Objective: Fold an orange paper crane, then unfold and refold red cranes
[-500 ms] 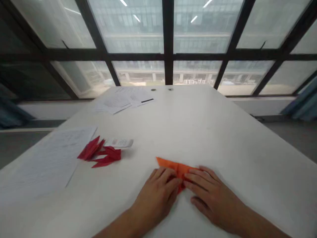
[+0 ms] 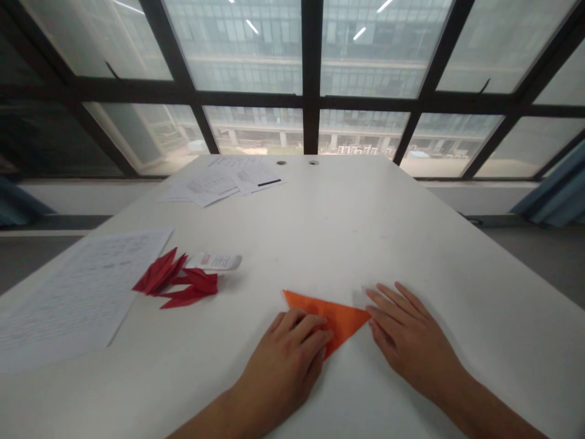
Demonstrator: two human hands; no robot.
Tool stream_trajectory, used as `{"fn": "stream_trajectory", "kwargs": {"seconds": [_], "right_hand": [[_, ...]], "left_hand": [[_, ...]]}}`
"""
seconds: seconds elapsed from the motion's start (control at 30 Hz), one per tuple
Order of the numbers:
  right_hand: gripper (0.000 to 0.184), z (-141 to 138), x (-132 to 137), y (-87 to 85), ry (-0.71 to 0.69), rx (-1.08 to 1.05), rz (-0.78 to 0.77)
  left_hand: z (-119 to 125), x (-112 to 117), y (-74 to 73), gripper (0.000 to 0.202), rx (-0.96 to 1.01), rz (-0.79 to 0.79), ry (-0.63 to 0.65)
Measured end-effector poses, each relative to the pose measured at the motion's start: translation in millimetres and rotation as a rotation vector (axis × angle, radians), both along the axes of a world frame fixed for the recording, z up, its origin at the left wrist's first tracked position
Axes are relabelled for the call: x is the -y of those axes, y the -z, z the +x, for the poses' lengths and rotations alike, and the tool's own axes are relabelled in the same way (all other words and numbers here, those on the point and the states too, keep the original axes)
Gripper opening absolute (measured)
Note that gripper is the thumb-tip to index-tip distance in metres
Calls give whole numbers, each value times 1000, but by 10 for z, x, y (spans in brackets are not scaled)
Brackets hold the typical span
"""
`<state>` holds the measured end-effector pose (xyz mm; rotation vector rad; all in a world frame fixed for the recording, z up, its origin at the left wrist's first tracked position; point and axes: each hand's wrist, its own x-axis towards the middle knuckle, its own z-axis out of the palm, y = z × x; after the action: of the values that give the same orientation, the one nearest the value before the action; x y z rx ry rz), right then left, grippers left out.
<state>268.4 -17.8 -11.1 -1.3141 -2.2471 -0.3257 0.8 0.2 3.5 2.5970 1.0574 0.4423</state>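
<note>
Pressing lightly on the near edge of an orange folded paper triangle [image 2: 340, 320], the left hand [image 2: 283, 360] is lying flat across it, while the right hand [image 2: 411, 341] is resting well to the side, its fingertips [image 2: 372, 310] reaching just beside the triangle's right tip; whether they are touching it, I cannot tell. The hands are apart, and neither is clamping anything. The triangle is lying between them on the white table [image 2: 411, 244]. The likely risk is that light hold: with so little pressure, the paper could slide or its layers could shift, leaving any crease askew. No bin or tray is showing. The closest thing to a container is a white packet [image 2: 214, 262] lying beside some red folded paper pieces [image 2: 176, 281], and its contents are hidden. A printed sheet [image 2: 77, 292] is lying further left.
</note>
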Motion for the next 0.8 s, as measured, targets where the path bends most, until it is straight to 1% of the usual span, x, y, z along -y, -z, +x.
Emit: {"fn": "stream_trajectory", "kwargs": {"seconds": [0.03,0.07,0.17,0.2,0.23,0.3,0.43,0.5,0.53,0.57,0.63,0.67,0.73,0.8], "right_hand": [[23,-11,19,-27,-6,4,26],[27,-35,48,-54,-49,20,31],[37,-136,148,-100,-251,56,-49],[39,-159,168,-98,-287,63,-88],[38,-170,175,-87,-295,65,-124],[30,-148,151,-51,-260,37,-159],[27,-27,42,23,-146,-52,-182],[26,4,17,41,-127,-73,-209],[26,7,14,43,-124,-78,-221],[26,5,15,42,-123,-80,-233],[26,-5,20,29,-124,-84,-255],[27,-9,22,19,-123,-89,-270],[26,-9,23,-1,-124,-103,-306],[24,-2,26,-9,-121,-127,-353]], "left_hand": [[0,0,1,24,-1,0,-6],[1,0,4,25,0,1,-11],[3,0,7,24,6,7,-22],[3,0,3,23,5,6,-23],[4,0,-3,23,3,5,-24],[4,1,-20,23,-6,1,-20],[-3,4,-18,29,-14,-2,-23],[-21,5,19,35,1,3,-39],[-35,4,42,42,28,20,-57],[-51,1,67,49,48,43,-102],[-88,-14,109,61,66,124,-242],[-105,-25,124,67,58,153,-292],[-132,-48,142,77,31,172,-331],[-143,-67,146,82,21,159,-357]]}}
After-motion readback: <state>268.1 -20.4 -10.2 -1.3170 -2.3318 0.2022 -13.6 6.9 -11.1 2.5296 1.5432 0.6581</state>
